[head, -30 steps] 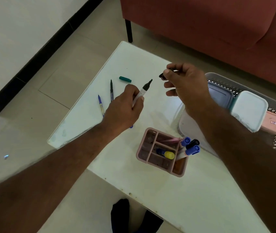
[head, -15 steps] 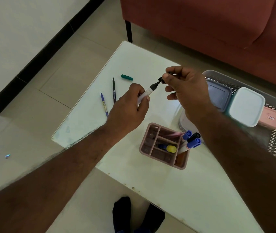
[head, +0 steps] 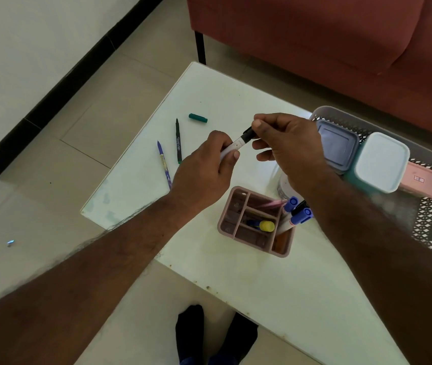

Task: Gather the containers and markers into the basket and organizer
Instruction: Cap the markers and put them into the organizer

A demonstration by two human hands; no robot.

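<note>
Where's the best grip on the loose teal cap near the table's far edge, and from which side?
Pinch the teal cap across its short width at mid-length, coming straight down from above. It lies flat on the table, a short cylinder with bare surface on both long sides, so fingers likely fit either side; gripped end to end, it would probably slip.

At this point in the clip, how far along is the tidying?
Done: three lidded containers sit in the basket, and several markers stand in the pink organizer. In hand: the left hand holds a white marker while the right hand pinches its black cap. Left: a blue pen, a dark pen and a loose green cap lie on the table.
</note>
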